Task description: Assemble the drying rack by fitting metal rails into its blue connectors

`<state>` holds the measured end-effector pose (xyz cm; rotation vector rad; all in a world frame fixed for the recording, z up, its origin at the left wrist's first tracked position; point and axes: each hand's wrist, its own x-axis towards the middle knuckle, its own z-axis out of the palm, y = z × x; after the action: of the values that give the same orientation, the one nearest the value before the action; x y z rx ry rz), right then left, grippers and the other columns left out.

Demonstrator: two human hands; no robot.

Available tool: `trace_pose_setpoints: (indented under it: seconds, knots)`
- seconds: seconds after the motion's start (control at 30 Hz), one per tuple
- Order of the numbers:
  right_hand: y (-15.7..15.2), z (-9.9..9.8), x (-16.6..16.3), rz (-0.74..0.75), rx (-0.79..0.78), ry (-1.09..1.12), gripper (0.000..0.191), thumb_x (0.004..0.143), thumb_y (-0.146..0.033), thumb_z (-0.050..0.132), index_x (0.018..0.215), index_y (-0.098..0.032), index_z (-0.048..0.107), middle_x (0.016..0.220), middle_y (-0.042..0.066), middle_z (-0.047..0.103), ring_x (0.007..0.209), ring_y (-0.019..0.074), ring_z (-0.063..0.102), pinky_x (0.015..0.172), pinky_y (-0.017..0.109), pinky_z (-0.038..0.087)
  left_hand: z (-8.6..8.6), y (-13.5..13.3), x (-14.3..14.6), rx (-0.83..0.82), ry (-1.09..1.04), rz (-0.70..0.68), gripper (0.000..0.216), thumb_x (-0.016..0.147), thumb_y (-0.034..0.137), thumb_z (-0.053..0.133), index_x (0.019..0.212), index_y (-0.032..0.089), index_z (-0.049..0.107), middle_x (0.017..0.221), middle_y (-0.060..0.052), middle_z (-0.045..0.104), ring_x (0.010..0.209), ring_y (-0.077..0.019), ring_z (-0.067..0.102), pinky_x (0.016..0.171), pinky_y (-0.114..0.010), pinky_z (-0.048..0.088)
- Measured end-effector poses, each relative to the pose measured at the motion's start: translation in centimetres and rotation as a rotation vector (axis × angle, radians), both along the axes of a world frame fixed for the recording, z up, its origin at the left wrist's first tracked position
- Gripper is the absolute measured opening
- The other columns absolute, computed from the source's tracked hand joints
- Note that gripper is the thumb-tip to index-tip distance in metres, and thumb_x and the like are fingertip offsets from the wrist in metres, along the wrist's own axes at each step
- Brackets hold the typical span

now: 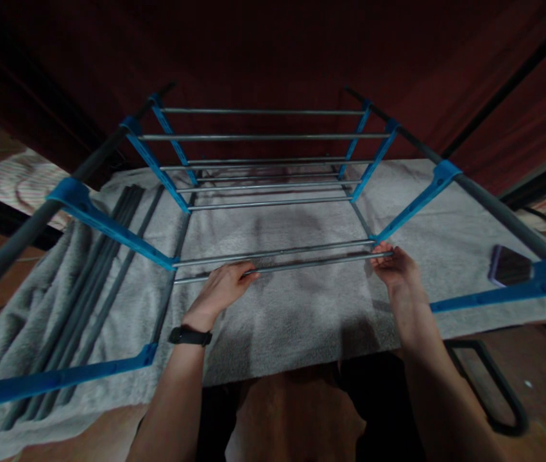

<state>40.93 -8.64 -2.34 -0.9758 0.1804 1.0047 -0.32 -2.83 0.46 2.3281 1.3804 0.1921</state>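
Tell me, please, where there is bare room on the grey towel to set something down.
A broad bare patch of grey towel lies between the thin rod gripped by the left hand and right hand, and the towel's near edge. Another lies between the right hand and the phone. The left side is crowded, with grey tubes beneath blue brackets.

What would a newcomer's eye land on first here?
Probably the bright blue brackets joining the gray rack frame, against the dark red backdrop. Next, at center, the left hand and right hand on a thin metal rod, the right at its end. After that, the gray tubes lying on the gray cloth at left, and the phone at far right.
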Motion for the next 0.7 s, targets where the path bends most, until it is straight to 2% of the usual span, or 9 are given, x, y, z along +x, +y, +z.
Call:
trace_pose_setpoints:
  seconds: [0.2,0.33,0.7]
  knots:
    - [0.6,1.0,-1.8,0.034,-0.078,0.019,0.027,0.095,-0.013,0.035,0.08,-0.022,0.056,0.067,-0.001,0.069,0.056,0.0126,0.067,0.057,0.028,0.06,0.1,0.0,0.2,-0.014,0.005,0.022,0.028,0.093,0.044,0.056,0.112,0.029,0.07,0.098,-0.004,0.077,0.096,-0.0268,0.071,0.08,-0.033,0.049]
    - [0.6,1.2,-1.8,0.005,-0.11,0.039,0.03,0.099,-0.015,0.033,0.081,-0.022,0.055,0.065,-0.003,0.068,0.052,0.0116,0.065,0.056,0.028,0.058,0.4,0.2,-0.1,0.01,0.07,0.053,0.022,0.093,0.035,0.054,0.107,0.027,0.069,0.094,-0.005,0.076,0.093,-0.027,0.071,0.079,-0.034,0.048]
    - [-0.3,0.4,0.3,0.001,-0.025,0.024,0.023,0.092,-0.013,0.041,0.079,-0.021,0.057,0.063,-0.002,0.067,0.051,0.0128,0.066,0.053,0.027,0.058,0.8,0.6,-0.9,0.079,0.26,0.166,0.021,0.093,0.03,0.051,0.102,0.023,0.068,0.103,-0.008,0.077,0.1,-0.0274,0.07,0.09,-0.036,0.047]
